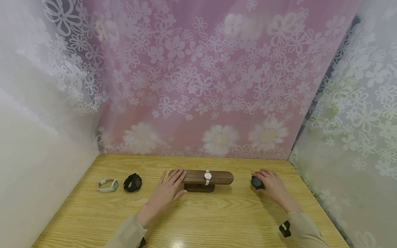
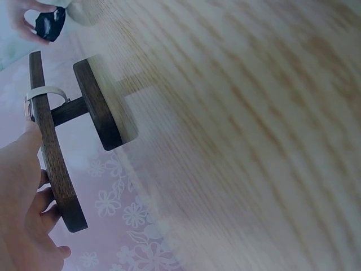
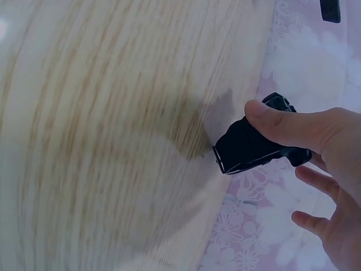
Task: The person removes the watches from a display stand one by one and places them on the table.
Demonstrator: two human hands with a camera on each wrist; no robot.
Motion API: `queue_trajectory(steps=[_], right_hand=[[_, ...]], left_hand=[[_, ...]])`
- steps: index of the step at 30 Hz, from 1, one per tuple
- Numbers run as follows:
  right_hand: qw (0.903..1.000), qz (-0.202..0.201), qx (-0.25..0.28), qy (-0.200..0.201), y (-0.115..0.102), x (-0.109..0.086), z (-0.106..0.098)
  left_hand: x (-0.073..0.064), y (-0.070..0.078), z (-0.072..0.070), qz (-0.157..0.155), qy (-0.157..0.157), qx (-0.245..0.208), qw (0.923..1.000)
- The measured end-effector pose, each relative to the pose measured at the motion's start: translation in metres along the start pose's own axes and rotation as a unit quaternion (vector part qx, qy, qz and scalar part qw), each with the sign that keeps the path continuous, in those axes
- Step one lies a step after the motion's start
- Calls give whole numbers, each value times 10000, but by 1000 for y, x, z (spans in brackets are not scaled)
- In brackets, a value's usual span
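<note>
On the left end of a dark wooden watch stand [image 1: 192,176], my left hand [image 1: 165,190] rests with its fingers laid over the top of the bar. A small watch with a pale strap [image 1: 207,176] is fastened around the bar, right of that hand. My right hand [image 1: 274,187] grips a black watch [image 1: 257,183] to the right of the stand. The right wrist view shows the thumb pressed on the near side of the black watch [image 3: 251,141], and other fingers partly hidden behind it.
To the left on the wooden table [image 1: 198,220] lie a white watch [image 1: 108,185] and another black watch [image 1: 132,183]. A pink floral curtain [image 1: 201,86] hangs behind the table, with pale cloth at both sides.
</note>
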State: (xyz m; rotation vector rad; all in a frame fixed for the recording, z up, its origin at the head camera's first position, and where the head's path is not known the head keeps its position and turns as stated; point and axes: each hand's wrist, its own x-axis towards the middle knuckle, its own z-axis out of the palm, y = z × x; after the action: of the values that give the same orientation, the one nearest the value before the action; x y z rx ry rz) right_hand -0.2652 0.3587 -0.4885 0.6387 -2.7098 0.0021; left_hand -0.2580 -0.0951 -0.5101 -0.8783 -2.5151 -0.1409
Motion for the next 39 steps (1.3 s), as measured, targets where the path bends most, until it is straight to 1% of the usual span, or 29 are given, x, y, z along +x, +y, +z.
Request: queue_trajectory(steps=[5,12,16,19,21,24,30,33,39], right_hand=[[9999,46,97,-80,-2,2,3],[9997,15,208,-159,-6,4,7],[9993,4,226,-304,-9,4,8],[9990,23,247,-371,-11,4,9],[9990,29,262,-366,-12,3,10],[9990,30,279,-345,-12,2,11],[9983,73,400,-425,-12,2,12],[9977,94,507,-440,-11,2,12],[9965,168,702,-412,-10,1,13]], left_hand=[[-1,0,-1,-12,4,-49,10000],[-1,0,1,-2,117,-206,9997],[-1,0,1,23,157,-181,9997],[0,0,-1,19,112,-140,9998],[0,1,-2,-13,28,-159,9999],[0,1,-3,-14,-8,-190,9998],[-1,0,0,55,188,-164,9997],[-1,-1,1,66,226,-176,9996],[-1,0,0,0,71,-219,9997]])
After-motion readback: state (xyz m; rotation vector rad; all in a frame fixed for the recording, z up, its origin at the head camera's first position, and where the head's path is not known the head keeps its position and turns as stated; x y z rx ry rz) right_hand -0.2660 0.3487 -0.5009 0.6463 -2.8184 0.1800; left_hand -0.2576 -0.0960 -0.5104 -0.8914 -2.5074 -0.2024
